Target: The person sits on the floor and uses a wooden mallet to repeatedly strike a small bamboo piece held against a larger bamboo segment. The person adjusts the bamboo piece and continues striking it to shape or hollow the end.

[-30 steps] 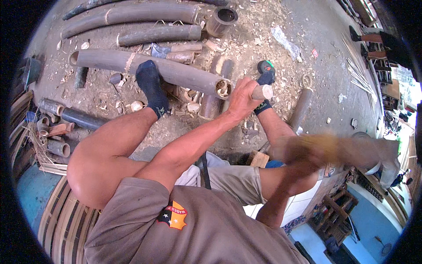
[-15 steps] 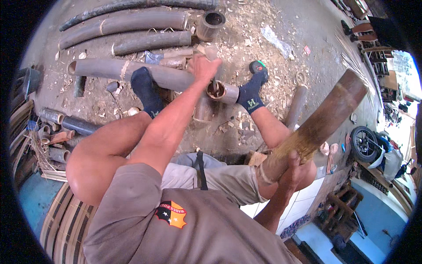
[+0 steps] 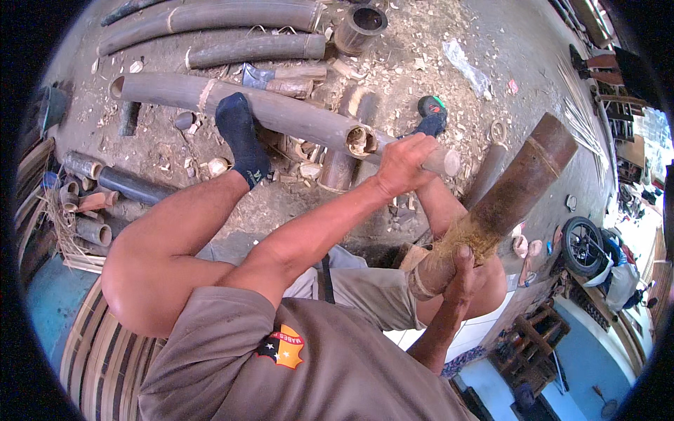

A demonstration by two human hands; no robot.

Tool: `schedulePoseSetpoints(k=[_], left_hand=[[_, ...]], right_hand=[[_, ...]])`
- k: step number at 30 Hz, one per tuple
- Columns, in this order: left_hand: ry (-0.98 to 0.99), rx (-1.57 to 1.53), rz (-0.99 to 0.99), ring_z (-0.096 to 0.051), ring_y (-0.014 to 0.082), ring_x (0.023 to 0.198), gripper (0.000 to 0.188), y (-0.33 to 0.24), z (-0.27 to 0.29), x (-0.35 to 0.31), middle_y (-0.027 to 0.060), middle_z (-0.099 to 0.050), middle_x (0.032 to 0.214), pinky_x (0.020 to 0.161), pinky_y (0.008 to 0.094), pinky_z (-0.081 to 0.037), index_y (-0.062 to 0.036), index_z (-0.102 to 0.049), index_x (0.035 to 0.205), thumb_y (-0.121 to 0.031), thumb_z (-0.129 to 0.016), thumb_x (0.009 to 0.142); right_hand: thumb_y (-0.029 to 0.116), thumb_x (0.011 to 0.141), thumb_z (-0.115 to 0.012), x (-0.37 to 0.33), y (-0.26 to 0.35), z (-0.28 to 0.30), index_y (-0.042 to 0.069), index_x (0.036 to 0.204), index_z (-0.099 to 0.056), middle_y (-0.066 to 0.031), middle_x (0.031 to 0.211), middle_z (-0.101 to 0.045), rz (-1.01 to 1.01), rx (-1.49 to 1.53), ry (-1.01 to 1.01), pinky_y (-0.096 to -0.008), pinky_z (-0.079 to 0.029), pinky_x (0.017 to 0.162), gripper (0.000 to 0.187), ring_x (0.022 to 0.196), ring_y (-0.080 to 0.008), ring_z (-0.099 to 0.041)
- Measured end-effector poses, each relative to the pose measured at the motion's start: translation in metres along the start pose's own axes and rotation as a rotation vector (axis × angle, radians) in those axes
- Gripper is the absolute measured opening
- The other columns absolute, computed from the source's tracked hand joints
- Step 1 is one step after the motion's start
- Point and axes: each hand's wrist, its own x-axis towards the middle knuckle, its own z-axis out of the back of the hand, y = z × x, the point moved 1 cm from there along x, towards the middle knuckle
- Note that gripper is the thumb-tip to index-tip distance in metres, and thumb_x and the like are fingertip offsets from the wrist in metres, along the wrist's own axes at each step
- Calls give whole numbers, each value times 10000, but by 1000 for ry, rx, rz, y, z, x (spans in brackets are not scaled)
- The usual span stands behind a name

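Observation:
My left hand (image 3: 407, 165) is wrapped round a thick wooden handle (image 3: 444, 161), whose rounded end sticks out to the right of my fist; its working end is hidden. Just left of it, a long grey bamboo pole (image 3: 267, 119) lies across the ground, with a hole (image 3: 361, 141) cut near its right end. My right hand (image 3: 465, 274) grips a thick brown bamboo tube (image 3: 530, 165) slanting across my right thigh, thumb on top. Yellowish fibres (image 3: 460, 237) cling to the tube beside that hand.
Bamboo lengths (image 3: 232, 17) and a short upright bamboo section (image 3: 360, 29) stand or lie at the far side. An axe-like head (image 3: 258, 76) rests behind the pole. Wood chips (image 3: 414, 63) cover the ground. My socked left foot (image 3: 239, 137) is against the pole. A wheel (image 3: 583, 245) stands at right.
My left hand has moved right and nearer, off the hole in the pole, turning the wooden handle so its end points right. My right hand keeps hold of the tube. The view has shifted slightly.

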Motion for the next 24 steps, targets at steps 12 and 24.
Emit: schedulePoseSetpoints(k=[12,24], left_hand=[[-24,-150,198,-658,361,796,266,30,5,-12,119,-634,839,683,447,-526,-83,-628,892,-130,-838,735],[-53,108,100,-537,337,1116,374,35,8,-13,77,-602,1089,938,474,-424,-124,-669,946,-164,-870,633]], right_hand=[[399,909,-743,3,17,-41,-81,1411,-497,-220,1304,-631,46,-355,38,-475,-513,1017,737,1193,-317,-623],[186,864,-789,16,33,-53,-20,1501,-426,-161,1306,-678,-93,-314,222,-353,-499,1037,762,1204,-288,-656]])
